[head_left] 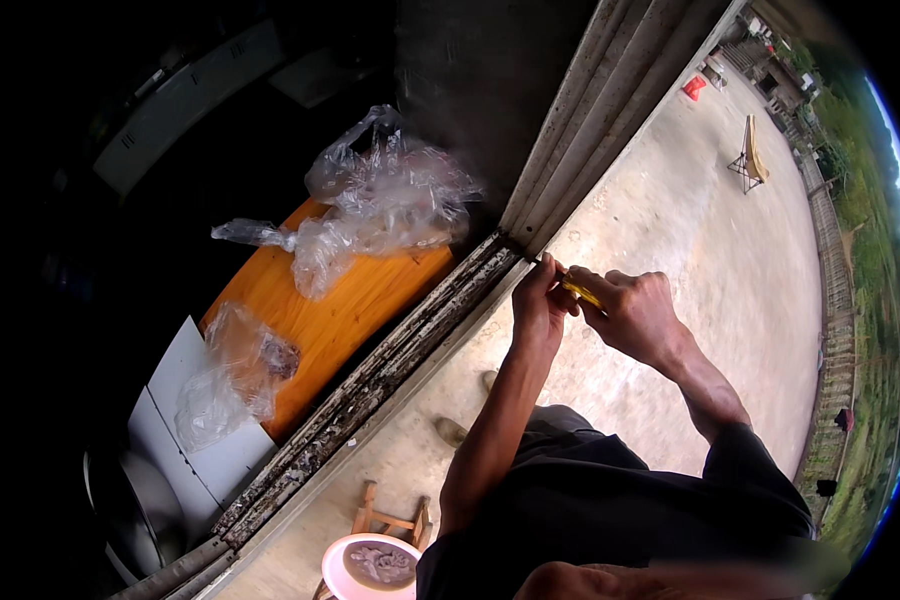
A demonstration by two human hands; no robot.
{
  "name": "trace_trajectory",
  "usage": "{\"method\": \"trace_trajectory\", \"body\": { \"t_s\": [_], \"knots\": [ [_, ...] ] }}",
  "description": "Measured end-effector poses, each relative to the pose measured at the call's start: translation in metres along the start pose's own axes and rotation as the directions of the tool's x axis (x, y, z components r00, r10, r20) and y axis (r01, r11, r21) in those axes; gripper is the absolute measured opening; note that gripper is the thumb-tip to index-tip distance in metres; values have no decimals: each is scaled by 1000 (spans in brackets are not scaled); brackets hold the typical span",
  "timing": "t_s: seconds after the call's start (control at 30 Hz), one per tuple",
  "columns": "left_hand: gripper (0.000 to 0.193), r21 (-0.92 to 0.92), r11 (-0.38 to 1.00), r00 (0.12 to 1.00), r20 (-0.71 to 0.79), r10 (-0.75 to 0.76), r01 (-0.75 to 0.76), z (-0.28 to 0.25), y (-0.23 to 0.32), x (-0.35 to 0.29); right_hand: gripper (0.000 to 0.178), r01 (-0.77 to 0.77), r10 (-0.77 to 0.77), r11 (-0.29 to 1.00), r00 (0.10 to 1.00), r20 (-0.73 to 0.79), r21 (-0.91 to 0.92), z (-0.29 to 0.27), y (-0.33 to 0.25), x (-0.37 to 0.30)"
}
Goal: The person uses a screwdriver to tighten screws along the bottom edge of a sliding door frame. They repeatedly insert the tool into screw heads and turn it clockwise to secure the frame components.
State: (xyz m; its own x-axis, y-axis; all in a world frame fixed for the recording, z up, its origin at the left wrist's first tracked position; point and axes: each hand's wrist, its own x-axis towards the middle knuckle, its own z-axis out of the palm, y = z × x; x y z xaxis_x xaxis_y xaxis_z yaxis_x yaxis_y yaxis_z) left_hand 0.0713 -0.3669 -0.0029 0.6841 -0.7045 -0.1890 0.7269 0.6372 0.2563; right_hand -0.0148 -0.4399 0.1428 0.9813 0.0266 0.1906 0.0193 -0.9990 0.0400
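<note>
— Two edges meet ahead?
— Yes, grimy metal track [370, 378] and grey ribbed upright frame [610, 110]; pale concrete yard [730, 260] opens on your right.
— Surface?
— Orange wooden table [375, 305] bearing clear plastic bags [385, 205], inside the dark room [470, 90] leftward.
— Right grip [638, 308]?
— Yours is clamped on the slim yellow-handled tool [582, 291], close beside your left grip [540, 298], whose closure I can't tell.
</note>
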Motion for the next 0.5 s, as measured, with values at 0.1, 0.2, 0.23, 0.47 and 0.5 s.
{"method": "trace_trajectory", "body": {
  "t_s": [0.1, 0.2, 0.23, 0.47, 0.5],
  "knots": [
    [28, -56, 998, 1000, -8, 29, -29, -1, 2, -2, 31, 46, -46, 999, 999, 25, -8, -2, -1, 7],
    [27, -99, 994, 999, -30, 38, -41, -9, 4, -21, 39, 115, -113, 992, 992, 49, -58, 0, -9, 1],
    [27, -60, 996, 996, -63, 68, -71, -5, 8, -39, 40, 162, -163, 987, 986, 20, 19, 2, -6, -2],
    [29, -12, 997, 997, -13, 79, -79, -3, 0, -12, 38, 86, -86, 996, 996, -22, -22, -1, 5, -1],
    [28, -31, 997, 997, 45, 67, -65, -7, -3, 2, 41, 76, -77, 995, 997, -2, -62, -1, 6, 2]
  ]
}}
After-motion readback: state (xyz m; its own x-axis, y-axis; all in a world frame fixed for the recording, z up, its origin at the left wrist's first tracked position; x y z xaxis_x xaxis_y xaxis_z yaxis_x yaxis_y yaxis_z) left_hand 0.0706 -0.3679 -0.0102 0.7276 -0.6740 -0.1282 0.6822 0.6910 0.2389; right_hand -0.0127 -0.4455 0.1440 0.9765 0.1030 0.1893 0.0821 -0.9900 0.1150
